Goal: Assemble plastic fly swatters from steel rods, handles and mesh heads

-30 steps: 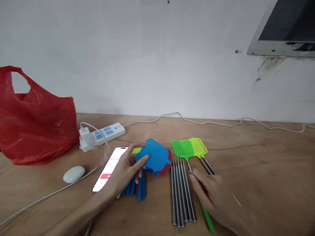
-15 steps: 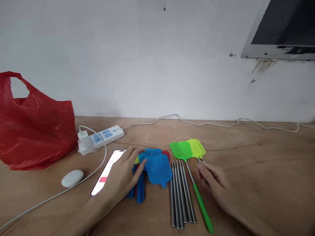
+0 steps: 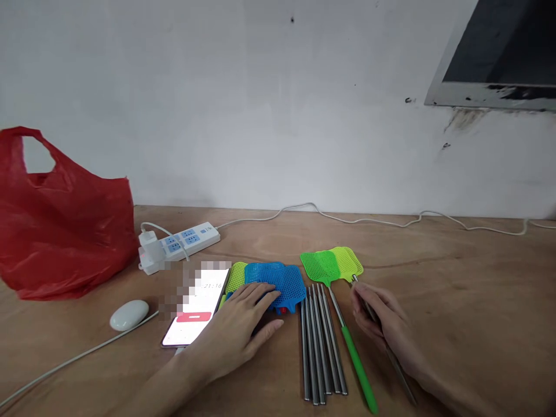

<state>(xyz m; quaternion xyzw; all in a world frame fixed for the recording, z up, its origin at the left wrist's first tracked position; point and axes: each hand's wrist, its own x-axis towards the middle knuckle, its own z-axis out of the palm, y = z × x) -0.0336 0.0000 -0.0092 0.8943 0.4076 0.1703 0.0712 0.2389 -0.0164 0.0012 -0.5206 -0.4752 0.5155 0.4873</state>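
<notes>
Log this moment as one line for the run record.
left hand: flat on blue swatter heads | right hand: grips metal rod of yellow-green swatter | loose steel rods between hands | phone lit

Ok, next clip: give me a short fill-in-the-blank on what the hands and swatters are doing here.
1. The left hand lies flat on the ____ swatter heads.
2. The right hand pinches a ____ rod.
3. The phone lies to the ____ of the left hand.

Missing words: blue; metal; left
</notes>
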